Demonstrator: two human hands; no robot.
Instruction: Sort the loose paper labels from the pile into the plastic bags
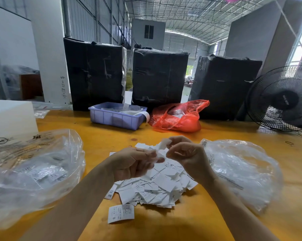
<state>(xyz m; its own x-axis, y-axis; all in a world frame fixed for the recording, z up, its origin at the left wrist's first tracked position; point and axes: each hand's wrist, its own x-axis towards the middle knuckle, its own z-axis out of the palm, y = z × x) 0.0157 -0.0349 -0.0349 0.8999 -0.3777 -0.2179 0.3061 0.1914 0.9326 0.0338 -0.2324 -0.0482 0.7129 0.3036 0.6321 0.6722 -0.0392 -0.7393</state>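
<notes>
While both clear bags (37, 171) (242, 171) already hold labels, I judge most work remains: each grip, left hand (134, 164) and right hand (186, 153), pinches labels (165, 142) above a big pile (157, 186).

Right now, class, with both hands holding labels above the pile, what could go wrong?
The black fan stands at the table's right end; if it runs, its draft could scatter the loose label pile. The left hand and right hand pinch small labels, so two stuck together might be dropped in one clear plastic bag.
</notes>
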